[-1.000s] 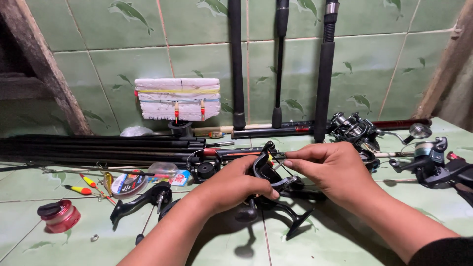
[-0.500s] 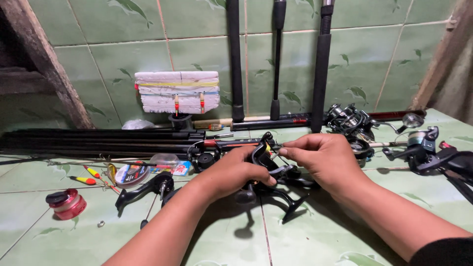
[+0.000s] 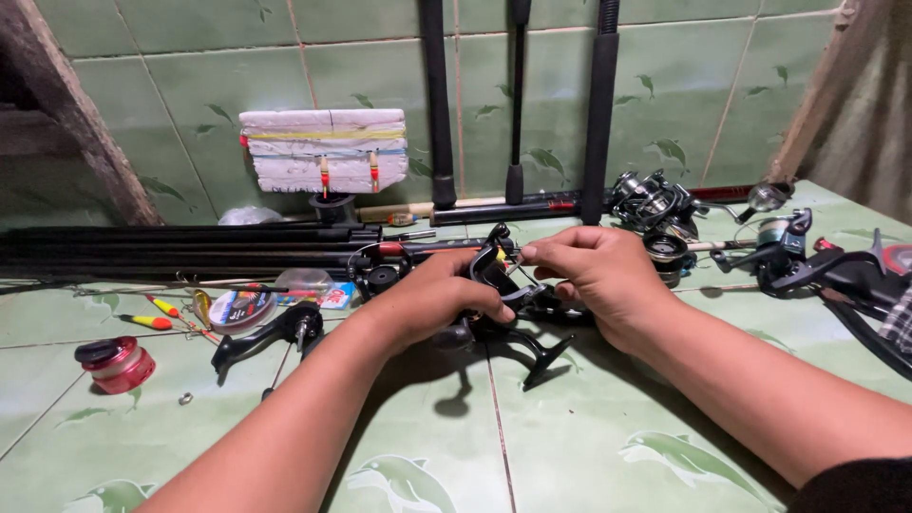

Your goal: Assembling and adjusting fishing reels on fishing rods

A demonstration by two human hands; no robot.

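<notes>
A black spinning fishing reel [image 3: 518, 328] sits low over the green tiled floor between both hands. My left hand [image 3: 432, 302] wraps around its body from the left. My right hand [image 3: 597, 275] pinches a small part at the reel's top with thumb and forefinger. The reel's black foot and handle stick out below the hands toward me. What the fingers pinch is too small to make out.
Black rod sections [image 3: 171, 252] lie along the wall at left. Three rod butts [image 3: 437, 104] lean upright against the tiles. More reels [image 3: 655, 214] lie at right. A red line spool [image 3: 116, 364], small floats [image 3: 157, 313], another reel [image 3: 275, 334] and a white foam block [image 3: 323, 150] sit at left.
Both hands stay on the reel. The view has shifted slightly, and my right fingers have drawn closer onto the reel's top.
</notes>
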